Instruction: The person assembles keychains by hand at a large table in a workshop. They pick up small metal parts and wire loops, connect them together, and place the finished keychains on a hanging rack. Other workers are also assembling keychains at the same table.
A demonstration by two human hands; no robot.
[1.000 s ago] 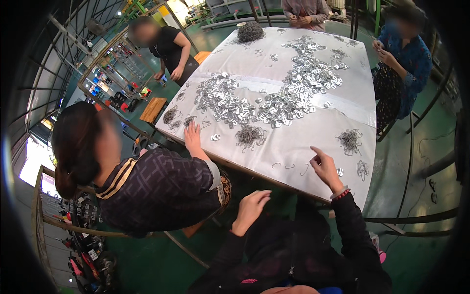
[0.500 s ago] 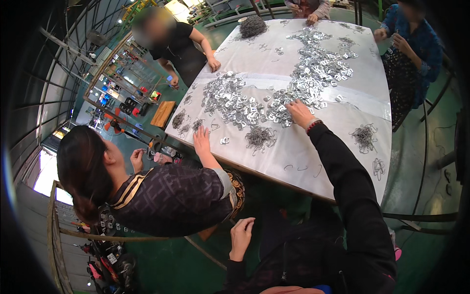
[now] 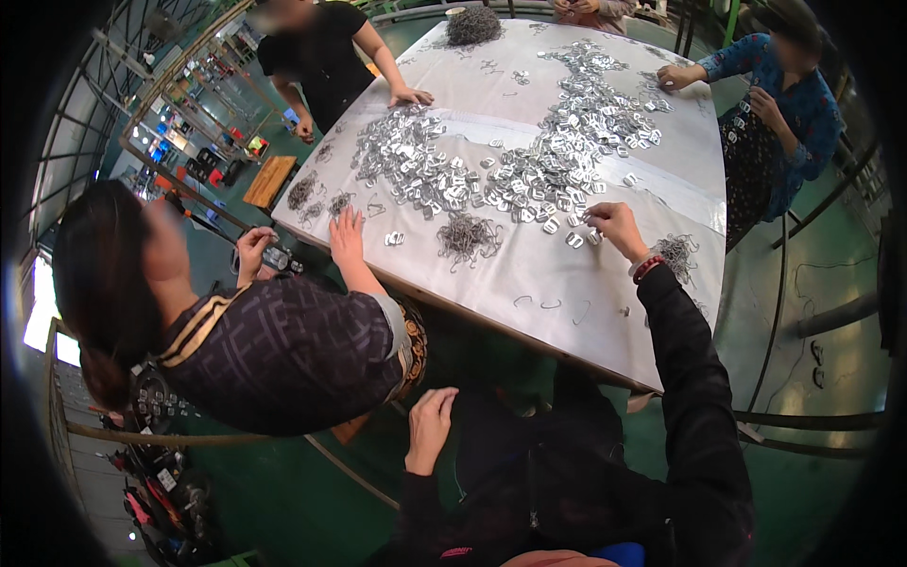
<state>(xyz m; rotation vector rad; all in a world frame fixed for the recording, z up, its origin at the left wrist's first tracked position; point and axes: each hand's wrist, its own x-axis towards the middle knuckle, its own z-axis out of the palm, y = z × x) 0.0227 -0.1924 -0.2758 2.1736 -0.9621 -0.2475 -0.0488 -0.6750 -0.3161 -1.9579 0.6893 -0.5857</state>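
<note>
A white-covered table (image 3: 453, 283) carries a long heap of flat silvery metal buckles (image 3: 567, 161). At the heap's near right edge is my right hand (image 3: 619, 230), its fingers bent into a pinch. Loose buckles lie just under and beside those fingertips; the fingers hide whatever is between them. My left hand (image 3: 431, 430) is held in front of my body, off the table, with thumb and fingers pressed together. Whether it holds something small cannot be made out. A tangle of thin wire hooks (image 3: 468, 238) lies left of my right hand, and another hook pile (image 3: 675, 253) lies right of it.
A co-worker in a dark patterned top (image 3: 274, 340) sits close on my left, one hand on the table. Others are at the far left, far side and right. A big dark wire heap (image 3: 473, 26) stands at the back. Single hooks (image 3: 550, 305) lie near the front edge.
My right hand has drawn back from the buckle heap toward me, its fingers now pinched; loose buckles lie by it. The right co-worker's hand now reaches onto the table. The view has shifted.
</note>
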